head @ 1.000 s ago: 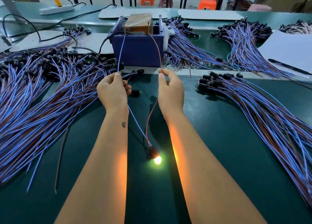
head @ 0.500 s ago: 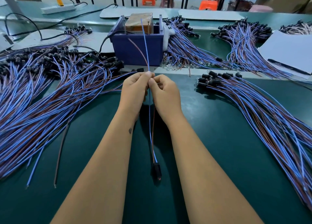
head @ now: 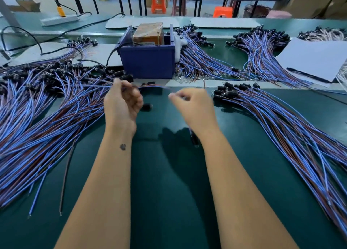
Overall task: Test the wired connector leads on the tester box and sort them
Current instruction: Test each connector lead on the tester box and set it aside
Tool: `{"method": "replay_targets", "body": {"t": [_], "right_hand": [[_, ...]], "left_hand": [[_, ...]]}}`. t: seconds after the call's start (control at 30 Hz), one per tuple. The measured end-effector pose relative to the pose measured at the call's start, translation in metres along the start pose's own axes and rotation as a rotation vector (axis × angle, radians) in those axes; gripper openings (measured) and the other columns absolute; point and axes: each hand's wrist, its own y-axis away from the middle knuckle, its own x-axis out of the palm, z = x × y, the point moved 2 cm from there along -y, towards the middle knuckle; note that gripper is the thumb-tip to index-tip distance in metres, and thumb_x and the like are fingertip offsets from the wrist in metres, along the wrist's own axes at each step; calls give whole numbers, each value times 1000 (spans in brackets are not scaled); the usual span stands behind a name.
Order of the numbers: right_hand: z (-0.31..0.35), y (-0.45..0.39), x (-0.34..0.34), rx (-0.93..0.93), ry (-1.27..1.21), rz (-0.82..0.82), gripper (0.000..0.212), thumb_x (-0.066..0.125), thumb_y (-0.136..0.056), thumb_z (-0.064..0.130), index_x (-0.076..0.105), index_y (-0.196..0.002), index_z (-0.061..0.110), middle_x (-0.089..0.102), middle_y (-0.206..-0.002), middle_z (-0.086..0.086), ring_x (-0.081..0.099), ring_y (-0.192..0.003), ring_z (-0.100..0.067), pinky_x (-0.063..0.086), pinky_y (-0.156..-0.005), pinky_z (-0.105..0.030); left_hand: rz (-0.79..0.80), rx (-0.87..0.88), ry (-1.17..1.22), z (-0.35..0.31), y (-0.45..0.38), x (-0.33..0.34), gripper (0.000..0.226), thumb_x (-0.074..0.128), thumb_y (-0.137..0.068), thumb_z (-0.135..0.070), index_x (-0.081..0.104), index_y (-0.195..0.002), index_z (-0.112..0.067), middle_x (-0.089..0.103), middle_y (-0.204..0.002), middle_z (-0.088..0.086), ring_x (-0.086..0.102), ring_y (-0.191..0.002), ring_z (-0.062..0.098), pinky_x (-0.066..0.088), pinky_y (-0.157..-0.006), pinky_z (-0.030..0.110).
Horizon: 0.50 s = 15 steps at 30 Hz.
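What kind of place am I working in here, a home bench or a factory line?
Most likely a factory assembly or test bench: big piles of identical blue and brown wired leads cover the green work mat, a blue tester box sits at the back, and plastic stools stand beyond.

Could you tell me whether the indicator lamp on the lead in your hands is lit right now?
Off, apparently: the black lamp holder under the right forearm shows no glow, though it is partly hidden.
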Motion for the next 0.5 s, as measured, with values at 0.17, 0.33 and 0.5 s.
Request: {"method": "replay_targets", "body": {"t": [0.17, 0.33, 0.5], "right_hand": [[2, -11, -40, 5, -4, -411, 17, 63, -92, 36, 64, -79, 27, 45, -50, 8, 43, -54, -14, 33, -53, -31], [-2, -12, -57, 30, -145, -384, 14, 59, -89, 10, 69, -92, 18, 62, -71, 5, 55, -63, -13, 42, -64, -24], [-1, -14, -77, 108, -557, -420, 18, 53, -84, 1, 65, -83, 14, 61, -62, 6, 59, -67, -18, 51, -69, -35]], "left_hand": [[285, 228, -656, 30, 28, 35, 29, 48, -102, -17, 64, -78, -20, 64, -61, -6, 55, -54, 5, 41, -54, 15], [520, 353, -1032, 51, 37, 45, 14, 63, -94, -21, 76, -95, -16, 74, -91, -3, 66, -84, 10, 52, -86, 30], [737, 609, -1163, 58, 56, 57, 16, 60, -91, -21, 75, -96, -17, 73, -100, -5, 67, -95, 19, 54, -84, 40]]}}
